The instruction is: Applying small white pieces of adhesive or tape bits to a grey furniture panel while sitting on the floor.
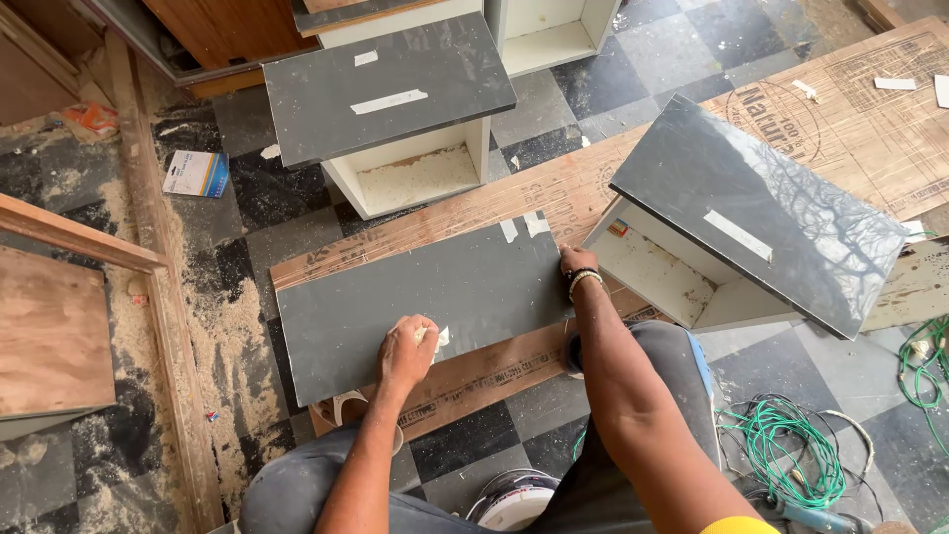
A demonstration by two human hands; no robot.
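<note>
Arms extend forward and down from a crouched posture, both reaching onto a grey panel (425,302) that lies flat on a plywood sheet (860,129) on the floor.

Left hand (407,348): forearm runs up from the lower edge of the view, wrist straight, palm down. The grip is curled, fingers bent over a small pale scrap, probably tape (440,339), near the panel's near edge. The fingers press on the panel face; whether they pinch the scrap cannot be told.

Right hand (576,263): arm is nearly straight, crossing above the right knee. The wrist carries a beaded band. The fingers rest on the panel's far right corner, grip loosely closed and holding nothing visible.

Panel position: it spans between the two hands, its long axis tilted slightly up to the right. Two pale tape strips (524,227) sit at its far edge, just left of the right hand.

Surroundings: an open box (692,267) with a grey lid lies just right of the right hand. A second box (405,119) stands beyond the panel. Green wire (791,445) lies coiled at lower right. Sawdust (232,326) covers the floor at left.
</note>
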